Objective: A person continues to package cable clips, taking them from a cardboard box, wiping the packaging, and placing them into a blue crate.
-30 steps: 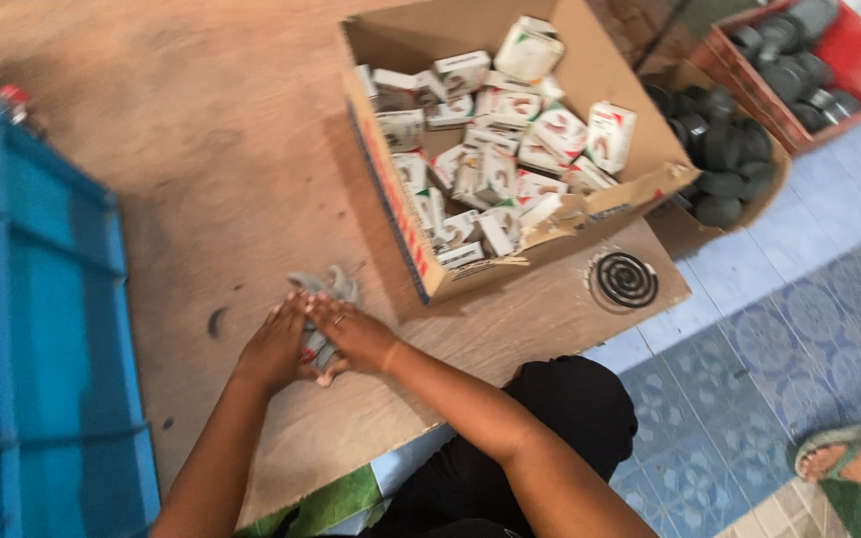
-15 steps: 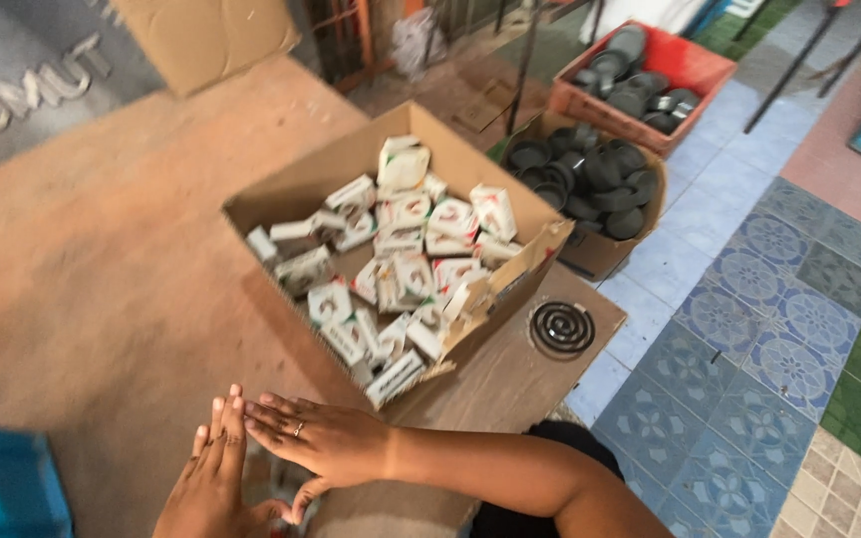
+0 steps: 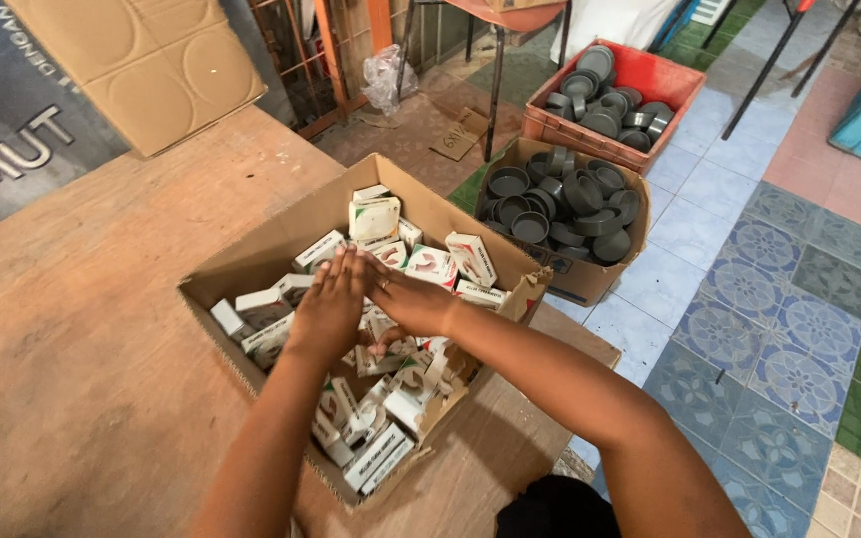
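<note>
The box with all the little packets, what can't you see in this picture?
Head view, the only view:
- Under the left hand and right hand: they cover the small white packets in the middle of the cardboard box, so whether either grips one is hidden.
- The box's bottom is buried under packets.
- The red crate of dark round caps is partly hidden by table legs.
- The person's elbows are cut off by the bottom edge.

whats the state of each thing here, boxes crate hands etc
big cardboard box: open, flaps down, on the wooden table
small white cartons: loose, jumbled inside the big box
left hand: flat, palm down on the cartons
right hand: palm down beside it, ring on a finger
second cardboard box: open, on the floor, full of dark round caps
red crate: open, holds more caps
</note>
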